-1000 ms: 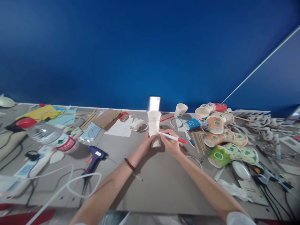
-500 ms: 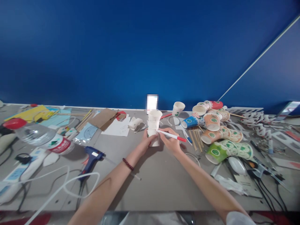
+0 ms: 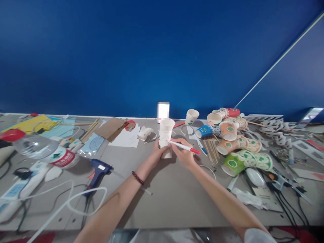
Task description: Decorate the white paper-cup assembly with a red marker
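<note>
In the middle of the table stands an upright stack of white paper cups point(image 3: 167, 125). My left hand point(image 3: 160, 150) is wrapped round the lower part of the stack from the left. My right hand point(image 3: 184, 152) pinches a white marker with a red end point(image 3: 187, 147). The marker's tip points left and meets the side of the cups, or lies very close to it; a mark there is too small to make out. Behind the cups a blurred, bright phone-like screen point(image 3: 163, 110) leans by the wall.
Patterned paper cups point(image 3: 233, 164), wooden sticks point(image 3: 212, 151) and a single white cup point(image 3: 191, 116) lie or stand on the right. On the left are a blue glue gun point(image 3: 99, 172), a plastic bottle point(image 3: 40, 148), a power strip point(image 3: 19, 189) and cardboard point(image 3: 109, 129).
The view has shifted very slightly. Both hands keep their hold on the cups and the marker; the marker's red end sits a touch lower and to the left.
</note>
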Demonstrator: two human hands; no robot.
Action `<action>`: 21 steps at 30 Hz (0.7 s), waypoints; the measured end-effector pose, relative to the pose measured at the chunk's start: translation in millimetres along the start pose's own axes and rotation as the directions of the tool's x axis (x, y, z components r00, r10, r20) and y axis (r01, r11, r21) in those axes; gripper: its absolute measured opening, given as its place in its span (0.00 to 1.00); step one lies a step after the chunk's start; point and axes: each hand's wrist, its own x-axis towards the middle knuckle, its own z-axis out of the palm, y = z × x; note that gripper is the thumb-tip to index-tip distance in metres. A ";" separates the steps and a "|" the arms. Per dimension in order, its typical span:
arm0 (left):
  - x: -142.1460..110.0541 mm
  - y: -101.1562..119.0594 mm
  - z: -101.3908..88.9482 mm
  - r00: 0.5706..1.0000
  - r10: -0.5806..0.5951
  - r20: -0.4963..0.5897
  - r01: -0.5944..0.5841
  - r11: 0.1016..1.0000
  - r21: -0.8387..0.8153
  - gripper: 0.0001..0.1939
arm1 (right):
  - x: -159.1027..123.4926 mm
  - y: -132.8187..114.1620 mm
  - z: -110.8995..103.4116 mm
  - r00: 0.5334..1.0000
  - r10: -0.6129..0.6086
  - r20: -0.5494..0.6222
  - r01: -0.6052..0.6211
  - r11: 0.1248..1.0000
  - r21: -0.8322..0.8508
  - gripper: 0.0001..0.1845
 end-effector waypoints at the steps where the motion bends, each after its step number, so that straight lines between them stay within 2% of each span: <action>1: 0.1 0.1 -0.1 1.000 -0.002 -0.006 0.002 1.000 -0.001 0.36 | -0.3 0.4 0.1 1.000 -0.001 0.002 0.001 1.000 0.001 0.05; 8: 0.5 0.4 0.0 1.000 -0.030 -0.001 0.030 0.999 -0.035 0.37 | -1.4 2.5 0.5 1.000 -0.021 0.016 0.020 0.999 0.034 0.04; 21: -1.8 3.8 1.7 0.999 -0.043 -0.010 0.042 0.997 -0.057 0.33 | 0.4 -0.4 -0.8 0.999 -0.003 0.039 -0.001 0.995 0.096 0.06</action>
